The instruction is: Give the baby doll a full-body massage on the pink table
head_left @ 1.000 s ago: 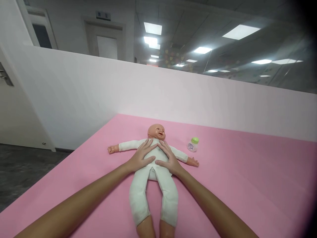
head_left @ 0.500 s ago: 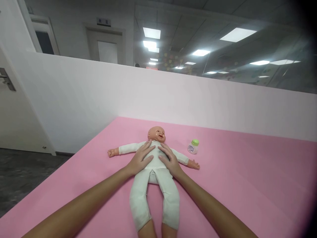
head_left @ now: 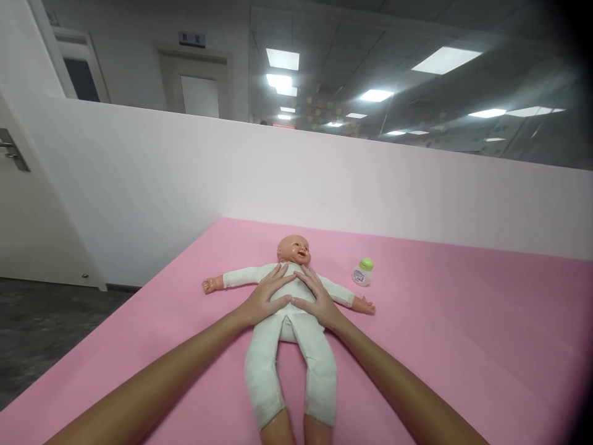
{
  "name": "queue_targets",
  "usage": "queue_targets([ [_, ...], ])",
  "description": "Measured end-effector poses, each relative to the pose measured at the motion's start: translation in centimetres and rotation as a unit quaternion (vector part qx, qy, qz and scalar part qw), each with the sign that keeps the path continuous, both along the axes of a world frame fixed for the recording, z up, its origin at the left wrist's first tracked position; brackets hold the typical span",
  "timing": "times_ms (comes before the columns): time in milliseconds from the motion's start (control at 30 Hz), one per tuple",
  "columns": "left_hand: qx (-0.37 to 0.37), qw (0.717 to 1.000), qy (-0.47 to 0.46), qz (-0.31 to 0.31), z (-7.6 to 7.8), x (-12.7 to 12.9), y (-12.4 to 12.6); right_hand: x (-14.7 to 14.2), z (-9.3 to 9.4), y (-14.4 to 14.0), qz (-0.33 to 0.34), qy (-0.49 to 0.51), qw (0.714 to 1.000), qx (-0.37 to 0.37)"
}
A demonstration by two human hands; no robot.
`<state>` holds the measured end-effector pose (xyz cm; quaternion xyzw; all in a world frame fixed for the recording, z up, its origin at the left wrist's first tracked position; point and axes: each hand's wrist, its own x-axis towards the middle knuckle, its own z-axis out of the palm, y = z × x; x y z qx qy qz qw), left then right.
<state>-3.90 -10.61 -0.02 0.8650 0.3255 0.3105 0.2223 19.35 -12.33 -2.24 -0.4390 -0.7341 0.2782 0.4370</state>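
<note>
"Lying flat on the doll [head_left: 296, 288], are the left hand [head_left: 264, 299] and the right hand [head_left: 320, 301] wrapped round anything?"

"No, the grip is wide: fingers [head_left: 276, 279] fanned over its white torso [head_left: 295, 290], resting rather than clutching. The 2 thumb tips meet or nearly meet, I can't tell which"

"Where's the doll, then?"

"Right under the hands, on its back on the pink surface [head_left: 445, 346]. Its head [head_left: 293, 249] is just beyond the fingertips, its arms [head_left: 243, 276] reach out to either side of them, and its 2 legs [head_left: 320, 371] run out between the forearms [head_left: 185, 358]"

"And the bottle [head_left: 361, 275]?"

"Beyond the right hand and to its right, past the doll's arm, with a green cap [head_left: 365, 264]. Farther beyond the hands stands a white wall [head_left: 324, 179]"
</note>
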Motion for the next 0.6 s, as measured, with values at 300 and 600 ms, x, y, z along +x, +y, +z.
queue_targets([
  [300, 0.001, 0.997, -0.036, 0.062, -0.7, 0.1, 0.7, -0.3, -0.6, 1.0, -0.019, 0.049, 0.999, 0.01],
  [600, 0.07, 0.994, -0.079, -0.002, -0.6, -0.2, 0.3, 0.0, 0.3, -0.2, 0.041, 0.014, 0.996, 0.079],
])
